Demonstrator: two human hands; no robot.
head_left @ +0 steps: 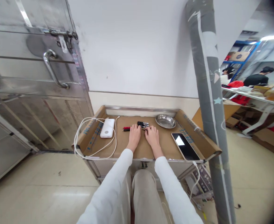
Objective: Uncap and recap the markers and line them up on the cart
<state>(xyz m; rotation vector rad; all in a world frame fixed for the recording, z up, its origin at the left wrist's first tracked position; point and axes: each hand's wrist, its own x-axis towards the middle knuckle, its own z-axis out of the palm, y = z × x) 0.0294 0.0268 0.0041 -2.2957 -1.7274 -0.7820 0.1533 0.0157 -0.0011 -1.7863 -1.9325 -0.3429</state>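
Several slim pen-like items lie together at the middle of the cardboard-lined cart top (pixel 125 146). Two of them, a red-and-black pair (pixel 126 128), stick out to the left of my left hand (pixel 134 136), and a black-and-silver group (pixel 143 124) lies just beyond my fingertips. My left hand rests palm down with its fingers stretched over the pair, hiding their right part. Beside it, my right hand (pixel 153 137) also lies palm down, fingers apart, its fingertips close to the silver ends. A small dark piece by the right thumb is too small to name.
A white power bank (pixel 107 128) with a looped white cable (pixel 81 130) lies at left. A round metal dish (pixel 165 121) and a phone (pixel 185 146) lie at right. A tall wrapped roll (pixel 211 93) leans beside the cart. Two people sit farther back.
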